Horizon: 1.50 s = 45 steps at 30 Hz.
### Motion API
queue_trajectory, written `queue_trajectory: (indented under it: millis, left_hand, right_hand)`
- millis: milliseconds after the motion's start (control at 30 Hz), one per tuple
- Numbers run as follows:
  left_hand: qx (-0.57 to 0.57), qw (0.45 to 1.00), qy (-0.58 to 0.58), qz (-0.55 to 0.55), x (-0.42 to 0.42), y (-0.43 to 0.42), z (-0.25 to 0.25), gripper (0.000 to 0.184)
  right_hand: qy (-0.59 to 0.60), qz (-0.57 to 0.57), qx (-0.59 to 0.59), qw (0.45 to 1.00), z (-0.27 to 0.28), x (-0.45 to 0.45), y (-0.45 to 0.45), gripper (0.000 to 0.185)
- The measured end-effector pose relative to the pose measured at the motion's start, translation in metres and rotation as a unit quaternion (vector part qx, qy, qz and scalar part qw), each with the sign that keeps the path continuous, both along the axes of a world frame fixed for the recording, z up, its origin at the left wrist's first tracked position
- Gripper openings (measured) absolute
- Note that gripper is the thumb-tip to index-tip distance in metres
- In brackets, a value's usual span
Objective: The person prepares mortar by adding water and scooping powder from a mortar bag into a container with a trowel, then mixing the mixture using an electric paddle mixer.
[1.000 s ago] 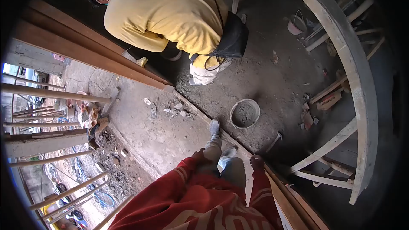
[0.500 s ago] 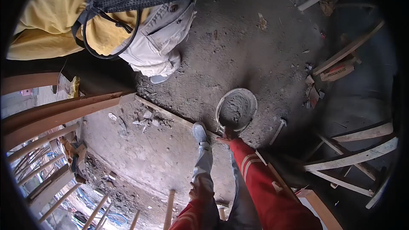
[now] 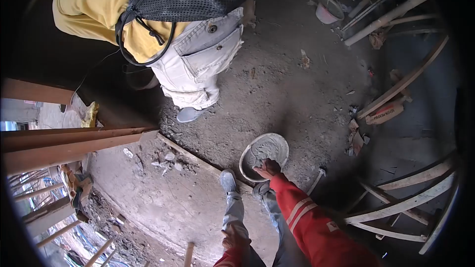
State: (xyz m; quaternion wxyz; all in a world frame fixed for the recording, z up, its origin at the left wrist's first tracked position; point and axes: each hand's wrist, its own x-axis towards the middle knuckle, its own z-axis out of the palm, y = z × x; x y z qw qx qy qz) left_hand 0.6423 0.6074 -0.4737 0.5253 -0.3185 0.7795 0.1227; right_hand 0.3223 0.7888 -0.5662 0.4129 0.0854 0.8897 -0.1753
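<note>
A bucket of wet grey mortar stands on the ground just beyond my feet. Bent over its near side, my right hand is at the mortar with its fingers curled; whatever they grip, if anything, is hidden. Lower in the view, my left hand lies on my trouser leg near the knee, fingers apart and holding nothing. My left shoe is beside the bucket, by a wooden strip along the floor edge.
A person in a yellow shirt and pale trousers stands ahead on the left. A hammer-like tool lies right of the bucket. Wooden frames crowd the right side. Farther back are another bucket and a torn cement bag.
My right hand has gone from the bucket's near rim to over the mortar inside. The view has tilted upward, so most things sit lower in it. My left hand remains on my leg.
</note>
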Motion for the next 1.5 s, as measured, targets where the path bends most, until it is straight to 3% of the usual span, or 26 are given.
queue_trajectory:
  millis: [133, 300, 333, 400, 467, 533, 567, 633, 667, 700, 733, 767, 800, 833, 933, 1033, 1067, 1100, 1133, 1167, 1233, 1267, 1300, 1333, 1400, 1500]
  left_hand:
    - [0.0, 0.999, 0.037, -0.01, 0.006, 0.004, -0.001, 0.137]
    - [-0.026, 0.999, 0.027, 0.001, -0.025, 0.025, 0.034, 0.124]
    - [-0.011, 0.999, 0.017, 0.024, -0.037, 0.023, 0.043, 0.118]
    - [0.008, 0.999, 0.0, 0.052, -0.039, 0.021, 0.052, 0.114]
    - [0.048, 0.993, 0.004, 0.108, -0.027, 0.008, 0.063, 0.111]
    - [0.075, 0.982, 0.001, 0.173, -0.007, -0.016, 0.089, 0.112]
    - [0.068, 0.964, 0.009, 0.256, 0.02, -0.03, 0.078, 0.113]
    - [0.126, 0.887, 0.183, 0.404, 0.07, -0.064, 0.08, 0.098]
    - [0.101, 0.822, 0.095, 0.553, 0.038, -0.089, 0.184, 0.09]
    - [0.072, 0.785, 0.114, 0.604, 0.07, -0.099, 0.182, 0.081]
    - [0.081, 0.73, 0.218, 0.643, 0.132, -0.1, 0.13, 0.072]
    - [0.049, 0.724, 0.225, 0.65, 0.159, -0.107, 0.146, 0.065]
    - [0.031, 0.711, 0.16, 0.684, 0.146, -0.123, 0.226, 0.064]
    - [0.017, 0.721, 0.162, 0.674, 0.177, -0.126, 0.229, 0.062]
    - [0.021, 0.716, 0.128, 0.686, 0.263, -0.129, 0.224, 0.065]
    - [0.077, 0.831, 0.129, 0.535, 0.323, -0.164, 0.181, 0.075]
    - [0.089, 0.87, 0.155, 0.46, 0.344, -0.181, 0.154, 0.077]
    - [0.121, 0.874, 0.177, 0.437, 0.352, -0.206, 0.139, 0.077]
    - [0.156, 0.843, 0.233, 0.46, 0.368, -0.241, 0.135, 0.073]
    - [0.111, 0.789, 0.213, 0.565, 0.366, -0.268, 0.149, 0.068]
    - [0.013, 0.636, 0.265, 0.725, 0.321, -0.344, 0.248, 0.054]
    - [-0.012, 0.586, 0.37, 0.721, 0.328, -0.379, 0.22, 0.049]
    - [-0.039, 0.571, 0.418, 0.705, 0.322, -0.418, 0.216, 0.047]
    - [-0.05, 0.566, 0.435, 0.698, 0.313, -0.45, 0.226, 0.046]
    - [-0.061, 0.565, 0.472, 0.675, 0.284, -0.516, 0.258, 0.044]
    - [-0.041, 0.574, 0.521, 0.631, 0.246, -0.59, 0.298, 0.04]
  right_hand:
    - [0.068, 0.033, -0.054, 0.996, -0.005, 0.006, -0.014, 0.061]
    - [0.004, 0.111, -0.118, 0.987, -0.008, 0.003, -0.043, 0.064]
    - [0.05, 0.131, -0.115, 0.983, -0.021, 0.011, -0.05, 0.063]
    - [0.021, 0.227, -0.082, 0.97, 0.007, 0.001, -0.057, 0.059]
    - [0.113, 0.304, -0.135, 0.936, 0.048, 0.008, -0.049, 0.053]
    - [0.03, 0.341, -0.205, 0.917, 0.057, 0.029, -0.031, 0.054]
    - [0.016, 0.375, -0.241, 0.895, 0.063, 0.053, -0.013, 0.057]
    - [-0.104, 0.48, -0.207, 0.846, 0.103, 0.096, 0.009, 0.068]
    - [-0.23, 0.527, -0.16, 0.802, 0.164, 0.109, -0.001, 0.075]
    - [-0.234, 0.597, -0.181, 0.746, 0.108, 0.164, 0.041, 0.075]
    - [-0.303, 0.62, -0.032, 0.723, 0.148, 0.192, 0.041, 0.068]
    - [-0.243, 0.705, -0.039, 0.666, 0.23, 0.197, 0.008, 0.064]
    - [-0.275, 0.696, -0.039, 0.662, 0.22, 0.211, 0.003, 0.064]
    - [-0.305, 0.686, -0.039, 0.66, 0.203, 0.218, -0.002, 0.064]
    - [-0.395, 0.511, 0.01, 0.764, 0.122, 0.249, -0.027, 0.055]
    - [-0.348, 0.726, -0.083, 0.588, 0.123, 0.246, -0.13, 0.052]
    - [-0.3, 0.699, -0.04, 0.648, 0.123, 0.253, -0.159, 0.056]
    - [-0.251, 0.726, -0.084, 0.635, 0.13, 0.24, -0.191, 0.051]
    - [-0.217, 0.746, -0.128, 0.616, 0.141, 0.226, -0.205, 0.048]
    - [-0.179, 0.765, -0.17, 0.595, 0.149, 0.212, -0.218, 0.046]
    - [-0.098, 0.839, -0.151, 0.513, 0.123, 0.207, -0.271, 0.052]
    - [-0.018, 0.895, -0.118, 0.43, 0.087, 0.209, -0.295, 0.055]
    - [0.11, 0.944, -0.078, 0.301, 0.081, 0.215, -0.319, 0.058]
    - [-0.117, 0.844, 0.069, 0.518, 0.181, 0.231, -0.408, 0.057]
    - [-0.095, 0.864, 0.09, 0.486, 0.264, 0.274, -0.498, 0.051]
    - [-0.027, 0.867, 0.004, 0.498, 0.308, 0.29, -0.576, 0.043]
